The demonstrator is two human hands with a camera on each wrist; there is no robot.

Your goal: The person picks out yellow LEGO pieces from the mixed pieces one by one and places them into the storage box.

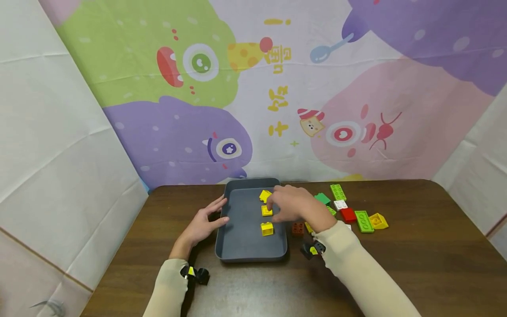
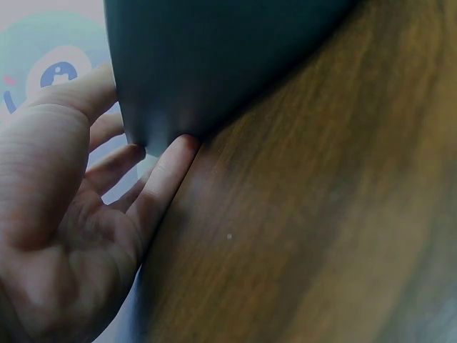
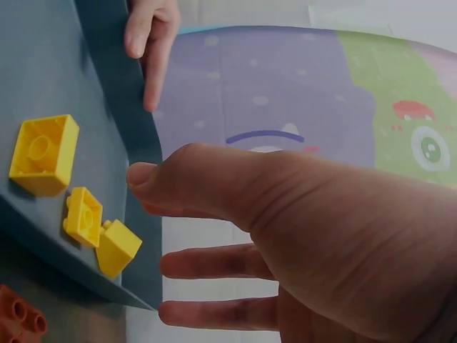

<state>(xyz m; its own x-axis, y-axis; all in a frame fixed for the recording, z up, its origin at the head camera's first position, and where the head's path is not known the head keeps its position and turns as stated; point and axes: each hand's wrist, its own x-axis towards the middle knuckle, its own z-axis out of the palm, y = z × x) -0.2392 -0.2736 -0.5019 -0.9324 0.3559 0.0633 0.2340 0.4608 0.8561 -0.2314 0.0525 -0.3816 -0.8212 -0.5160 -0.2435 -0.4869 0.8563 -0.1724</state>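
Note:
A dark grey tray [image 1: 243, 237] lies on the table with three yellow toy bricks in its right half. The nearest yellow brick [image 1: 267, 229] has its hollow underside showing, another yellow brick [image 1: 266, 211] lies behind it, and a slanted yellow brick [image 1: 264, 195] is farthest back. My left hand [image 1: 200, 227] rests its fingers and thumb against the tray's left wall. Over the tray's right side, my right hand [image 1: 295, 203] hovers close to the two farther bricks. In the right wrist view its thumb [image 3: 207, 179] and fingers are extended, with nothing between them.
Right of the tray lie a brown-red brick [image 1: 298, 229], a red brick [image 1: 348, 215], a white brick [image 1: 340, 205], green bricks [image 1: 364, 221] and a yellow piece [image 1: 378, 221]. A cartoon-printed cloth [image 1: 277, 163] hangs behind the wooden table [image 1: 416, 246].

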